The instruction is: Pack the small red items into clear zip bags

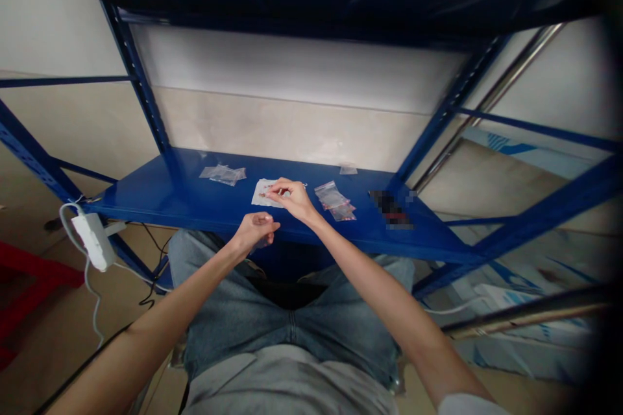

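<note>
I sit in front of a low blue metal shelf (195, 198). My right hand (291, 198) reaches over the shelf with its fingers pinched on something small and reddish, just above a small white sheet or bag (261, 194) lying there. My left hand (256, 231) is curled closed at the shelf's front edge, a little below and left of the right hand; what it holds, if anything, is hidden. Small clear zip bags lie to the left (224, 174) and to the right (335, 201) of my hands.
One more clear bag (348, 170) lies near the wall. A dark blurred object (392, 209) sits on the shelf's right part. A white power adapter (92, 240) with cables hangs off the left corner. Blue uprights and an upper shelf frame the space.
</note>
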The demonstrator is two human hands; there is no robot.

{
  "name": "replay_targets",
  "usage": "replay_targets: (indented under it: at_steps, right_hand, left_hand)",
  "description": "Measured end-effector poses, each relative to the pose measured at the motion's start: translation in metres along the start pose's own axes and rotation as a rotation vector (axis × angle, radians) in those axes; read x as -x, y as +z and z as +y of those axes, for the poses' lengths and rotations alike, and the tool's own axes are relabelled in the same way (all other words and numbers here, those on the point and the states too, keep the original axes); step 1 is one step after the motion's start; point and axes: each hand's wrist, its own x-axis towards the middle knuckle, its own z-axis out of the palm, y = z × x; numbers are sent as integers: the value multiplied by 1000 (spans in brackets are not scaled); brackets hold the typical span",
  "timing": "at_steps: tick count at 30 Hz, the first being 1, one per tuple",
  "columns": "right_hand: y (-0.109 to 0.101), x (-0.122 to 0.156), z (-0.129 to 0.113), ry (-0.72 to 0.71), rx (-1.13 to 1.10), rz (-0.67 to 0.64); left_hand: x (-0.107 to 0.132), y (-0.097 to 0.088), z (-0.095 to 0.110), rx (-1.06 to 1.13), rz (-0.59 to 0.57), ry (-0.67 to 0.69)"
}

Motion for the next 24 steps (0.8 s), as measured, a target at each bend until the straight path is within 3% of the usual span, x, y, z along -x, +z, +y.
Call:
replay_targets:
  at_steps: [7, 24]
  right_hand:
    - [-7, 14, -32, -53, -38, -128]
    - [5, 21, -28, -67, -50, -256]
  left_hand:
    - [6, 5, 8, -44, 5, 14]
    - [2, -2, -1, -144, -5, 23]
